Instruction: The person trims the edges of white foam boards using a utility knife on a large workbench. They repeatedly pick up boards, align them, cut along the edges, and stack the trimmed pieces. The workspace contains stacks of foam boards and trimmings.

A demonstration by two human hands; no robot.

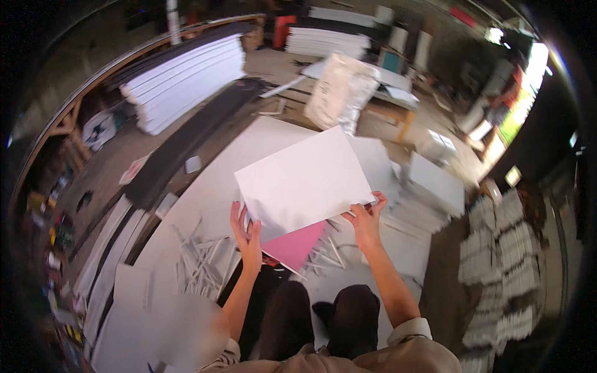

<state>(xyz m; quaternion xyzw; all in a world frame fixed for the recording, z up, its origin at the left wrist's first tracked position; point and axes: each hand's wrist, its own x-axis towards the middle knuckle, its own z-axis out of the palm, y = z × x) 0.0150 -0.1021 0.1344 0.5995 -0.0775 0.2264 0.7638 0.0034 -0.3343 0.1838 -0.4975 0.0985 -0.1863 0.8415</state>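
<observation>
A flat white rectangular sheet [305,180] is held up at a tilt in front of me. My left hand [247,239] is at its near left edge, with the thumb and fingers either side of the corner. At the near right corner, my right hand [365,221] pinches the sheet between thumb and fingers. Beneath it, partly covered, lies a pink sheet [298,245]. Thin white strips [202,264] are scattered left of the pink piece, and more lie to its right. Everything rests around a large white board [168,239] before my knees.
Stacked white boards [186,81] stand far left, with another stack [326,43] at the back. A wrapped white bundle [341,93] is beyond the sheet. Piled white bundles [500,261] line the right side. Another person [500,99] is near the bright doorway.
</observation>
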